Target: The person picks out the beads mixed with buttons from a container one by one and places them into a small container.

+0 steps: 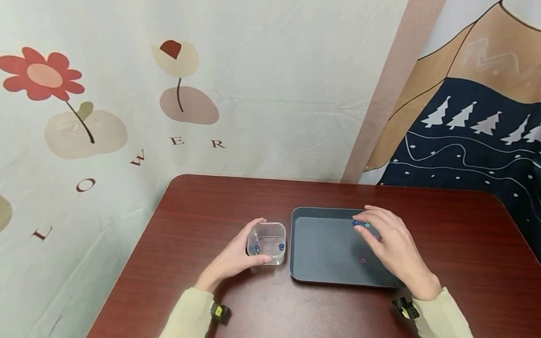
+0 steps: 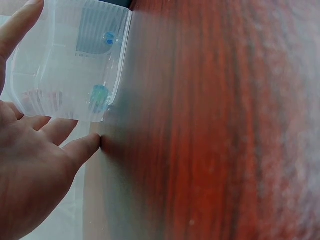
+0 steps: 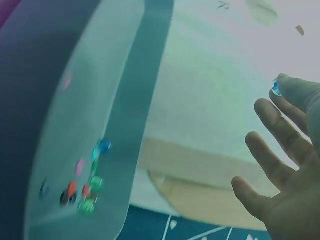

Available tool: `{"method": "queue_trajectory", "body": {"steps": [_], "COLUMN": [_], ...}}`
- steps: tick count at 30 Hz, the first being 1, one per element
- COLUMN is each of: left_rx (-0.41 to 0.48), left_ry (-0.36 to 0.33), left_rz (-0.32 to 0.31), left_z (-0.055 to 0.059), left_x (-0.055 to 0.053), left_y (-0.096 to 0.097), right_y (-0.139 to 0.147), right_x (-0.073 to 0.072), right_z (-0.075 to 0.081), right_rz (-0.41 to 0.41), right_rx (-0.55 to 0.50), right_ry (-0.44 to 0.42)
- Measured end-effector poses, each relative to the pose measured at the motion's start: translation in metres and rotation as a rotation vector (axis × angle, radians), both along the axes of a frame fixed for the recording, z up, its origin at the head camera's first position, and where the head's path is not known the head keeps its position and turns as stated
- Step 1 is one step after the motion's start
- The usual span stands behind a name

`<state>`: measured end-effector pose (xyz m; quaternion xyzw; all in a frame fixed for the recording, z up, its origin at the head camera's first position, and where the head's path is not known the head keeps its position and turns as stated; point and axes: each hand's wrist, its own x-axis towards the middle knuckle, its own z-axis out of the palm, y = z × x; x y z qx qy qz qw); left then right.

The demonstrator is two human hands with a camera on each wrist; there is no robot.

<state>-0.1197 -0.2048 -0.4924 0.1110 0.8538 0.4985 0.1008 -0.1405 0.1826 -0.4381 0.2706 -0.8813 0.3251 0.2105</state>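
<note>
My left hand (image 1: 236, 253) holds a small clear plastic box (image 1: 266, 262) on the table, thumb along its near side and fingers around its left side. Inside the box lie a few shiny beads, a blue one (image 2: 109, 38) and a greenish-blue one (image 2: 99, 96) among them. My right hand (image 1: 394, 246) is raised over the right part of a dark grey tray (image 1: 323, 248). Between thumb and index finger it pinches a blue bead (image 3: 276, 88), the other fingers spread apart. Several colourful beads (image 3: 90, 192) lie along the tray's wall in the right wrist view.
The tray stands just right of the box on a reddish-brown wooden table (image 1: 335, 320). A pink bead (image 1: 363, 261) lies mid-tray, and a dark one (image 1: 396, 284) by its near right corner. A printed curtain (image 1: 276, 85) hangs behind the table's far edge.
</note>
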Motion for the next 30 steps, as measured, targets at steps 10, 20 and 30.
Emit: {"method": "queue_trajectory", "body": {"steps": [10, 20, 30], "left_rx": [0.016, 0.011, 0.053], "left_ry": [-0.004, -0.008, -0.012], "left_rz": [0.000, 0.010, -0.026], "left_z": [-0.002, 0.001, 0.027], "left_x": [-0.001, 0.000, 0.008], "left_y": [-0.001, 0.001, 0.009], "right_y": [-0.048, -0.099, -0.130], "right_x": [0.000, -0.005, -0.014], "right_z": [0.002, -0.005, -0.023], "right_rz": [0.072, 0.140, 0.209], "right_rx": [-0.048, -0.063, 0.016], "right_ry": [0.012, -0.076, -0.104]}}
